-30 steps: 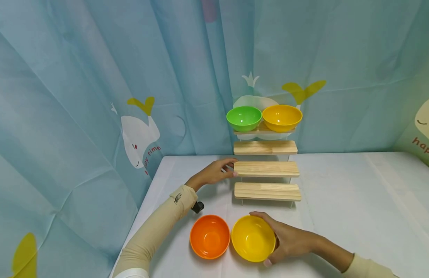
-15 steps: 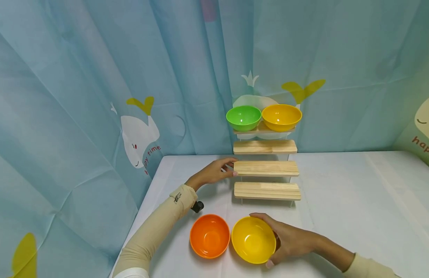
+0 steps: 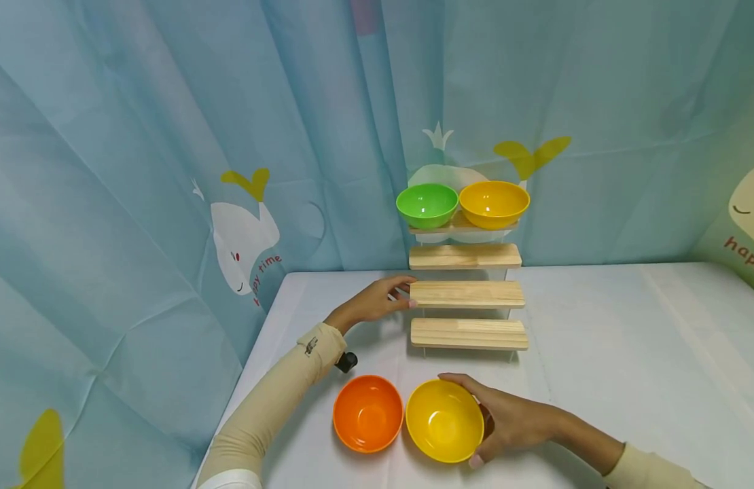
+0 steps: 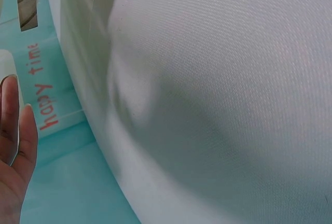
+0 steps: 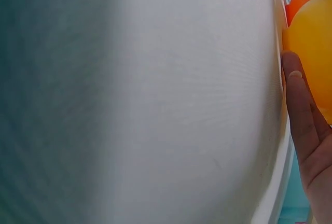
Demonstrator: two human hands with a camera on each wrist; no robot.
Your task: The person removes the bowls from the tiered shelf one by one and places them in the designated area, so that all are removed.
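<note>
Gripping the yellow bowl (image 3: 444,421) from its right side, the right hand (image 3: 511,424) showed in the head view with its fingers curved round to the far rim and its thumb bent against the near one. That bowl was in front of the stepped wooden rack, its hollow facing up, just beside the orange bowl (image 3: 368,414), which sat to its left on the white table (image 3: 609,373). The left hand (image 3: 373,302) was partly closed at the left end of the second shelf from the bottom (image 3: 469,294), thumb at its front corner and fingertips at its back corner, holding it between them. On the top shelf (image 3: 459,225) stood the green bowl (image 3: 427,205) and, to its right, the amber bowl (image 3: 494,204). A beige sleeve (image 3: 273,394) covered the left forearm, and a black object (image 3: 347,363) showed below its cuff. Behind everything hung a blue curtain (image 3: 352,136) with white whale figures.

From the left wrist, most of the view was pale cloth; two digits rose at the left edge beside red lettering (image 4: 39,86), and their contact with the shelf could not be made out there.

From the right wrist, long, nearly straight fingers (image 5: 301,110) lay along the yellow bowl's outer wall, with the orange bowl partly visible beyond it.
</note>
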